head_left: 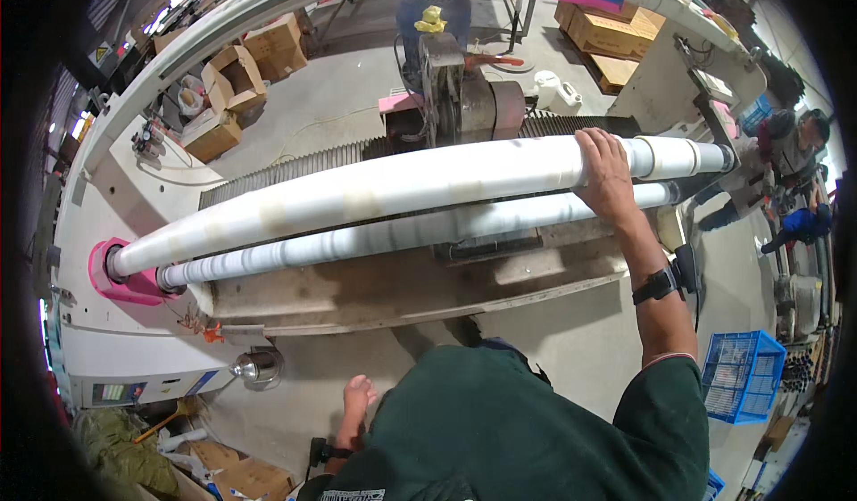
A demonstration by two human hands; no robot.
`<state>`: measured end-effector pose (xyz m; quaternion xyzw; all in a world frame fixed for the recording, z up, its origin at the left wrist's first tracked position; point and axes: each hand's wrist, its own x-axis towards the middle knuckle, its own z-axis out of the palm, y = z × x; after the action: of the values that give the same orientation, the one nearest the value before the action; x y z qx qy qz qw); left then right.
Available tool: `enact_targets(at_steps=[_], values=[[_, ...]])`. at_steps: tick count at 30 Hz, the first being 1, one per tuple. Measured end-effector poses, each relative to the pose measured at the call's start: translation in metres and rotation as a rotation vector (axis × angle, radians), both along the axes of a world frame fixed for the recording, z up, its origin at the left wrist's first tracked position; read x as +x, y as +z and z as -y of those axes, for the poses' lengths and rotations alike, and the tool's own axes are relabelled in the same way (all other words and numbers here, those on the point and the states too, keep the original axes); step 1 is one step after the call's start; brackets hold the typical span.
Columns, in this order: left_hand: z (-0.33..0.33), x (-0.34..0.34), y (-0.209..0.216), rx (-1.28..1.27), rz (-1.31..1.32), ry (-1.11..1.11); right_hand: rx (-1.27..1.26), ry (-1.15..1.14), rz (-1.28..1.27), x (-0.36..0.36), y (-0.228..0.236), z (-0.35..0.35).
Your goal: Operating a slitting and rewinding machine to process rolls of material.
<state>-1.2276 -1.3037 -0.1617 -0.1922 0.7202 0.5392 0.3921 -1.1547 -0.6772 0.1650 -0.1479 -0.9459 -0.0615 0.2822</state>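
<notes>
A long white roller (pixel 375 185) runs across the machine, with a thinner white roller (pixel 357 235) lying parallel on its near side. Over the thicker roller's top, close to its right end, my right hand (pixel 607 169) rests with fingers extended across the surface. White sleeve-like rings (pixel 671 157) sit just right of that hand. My left hand (pixel 359 394) hangs low beside my body, away from the rollers. Its fingers look curled in, and nothing shows in them. Both rollers meet a pink-edged mount (pixel 134 273) at the left.
Behind the rollers stands a machine carriage (pixel 469 99) on a ribbed track. A pale trough (pixel 420 296) lies beneath them. Cardboard boxes (pixel 234 77) are at the far left, a blue crate (pixel 743 376) at the right. People (pixel 790 157) are at the far right. A metal container (pixel 257 367) stands lower left.
</notes>
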Motion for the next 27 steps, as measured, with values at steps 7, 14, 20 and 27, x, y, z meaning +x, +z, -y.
enact_targets(at_steps=[7,14,20,27], values=[[-0.007,0.007,0.012,0.006,-0.051,0.034,0.001,0.011,-0.040,0.001,0.006,0.006],[-0.006,0.005,0.005,0.000,-0.055,0.031,-0.043,-0.002,-0.021,0.002,0.011,0.009],[0.007,0.000,-0.012,0.107,-0.003,-0.039,-0.026,0.002,-0.030,0.002,0.011,0.006],[0.004,0.003,0.001,0.053,-0.020,0.011,-0.042,-0.008,0.010,0.004,0.013,0.008]])
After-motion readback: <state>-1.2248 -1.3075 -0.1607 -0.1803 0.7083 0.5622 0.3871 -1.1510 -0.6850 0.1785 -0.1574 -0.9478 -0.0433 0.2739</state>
